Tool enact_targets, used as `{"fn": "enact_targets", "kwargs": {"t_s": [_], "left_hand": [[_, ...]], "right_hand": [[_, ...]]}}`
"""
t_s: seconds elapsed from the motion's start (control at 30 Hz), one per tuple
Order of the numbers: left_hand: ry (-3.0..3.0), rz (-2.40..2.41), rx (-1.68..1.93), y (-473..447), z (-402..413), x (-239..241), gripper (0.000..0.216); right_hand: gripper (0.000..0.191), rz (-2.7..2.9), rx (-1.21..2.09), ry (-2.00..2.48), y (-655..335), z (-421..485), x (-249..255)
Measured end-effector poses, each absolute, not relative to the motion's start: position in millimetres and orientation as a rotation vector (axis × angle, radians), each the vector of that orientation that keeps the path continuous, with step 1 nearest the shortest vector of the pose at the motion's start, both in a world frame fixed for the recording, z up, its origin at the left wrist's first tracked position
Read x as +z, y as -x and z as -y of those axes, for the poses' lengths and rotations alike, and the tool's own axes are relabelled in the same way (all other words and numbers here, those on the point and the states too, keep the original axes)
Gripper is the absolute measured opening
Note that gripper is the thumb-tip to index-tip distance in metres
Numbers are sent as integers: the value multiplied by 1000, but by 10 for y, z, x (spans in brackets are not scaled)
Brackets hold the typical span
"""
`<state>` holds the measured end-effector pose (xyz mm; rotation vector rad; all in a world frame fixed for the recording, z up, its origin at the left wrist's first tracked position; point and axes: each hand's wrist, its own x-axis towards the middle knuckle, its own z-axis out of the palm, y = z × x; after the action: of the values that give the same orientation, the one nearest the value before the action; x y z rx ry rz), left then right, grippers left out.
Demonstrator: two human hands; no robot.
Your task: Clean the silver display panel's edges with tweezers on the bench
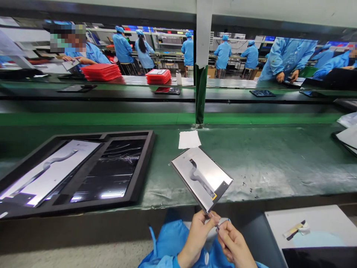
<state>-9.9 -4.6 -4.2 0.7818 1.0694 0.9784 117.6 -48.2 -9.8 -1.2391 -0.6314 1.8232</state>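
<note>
A tablet-sized display panel [206, 167] is tilted above the bench edge, its silvery back facing me and a grey ribbon cable [196, 175] lying across it. My left hand [198, 231] grips the panel by its lowest corner, with thumb and fingers closed. Just right of it, my right hand [233, 242] has its fingers pinched at a thin dark piece by that corner; its kind is too small to make out. Beyond the panel, small white sheets of paper [189, 139] lie on the green bench mat [267, 156].
At left, a black foam tray [147, 156] holds more display panels [55, 167]. A white board [315, 212] with a taped scrap sits low at right. A post [201, 93] stands at the bench's back. Co-workers [287, 59] in blue and red stacks [102, 72] are beyond.
</note>
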Motion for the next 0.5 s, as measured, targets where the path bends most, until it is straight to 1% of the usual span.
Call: {"fn": "enact_targets", "kwargs": {"t_s": [0.27,0.5], "left_hand": [[-844,-1082,978,128,91,-27,52],[-920,-1109,950,144,129,-83,53]], "right_hand": [[64,651,1934,1265,-1318,487,-126],[57,747,1819,1223,-1540,494,-60]]}}
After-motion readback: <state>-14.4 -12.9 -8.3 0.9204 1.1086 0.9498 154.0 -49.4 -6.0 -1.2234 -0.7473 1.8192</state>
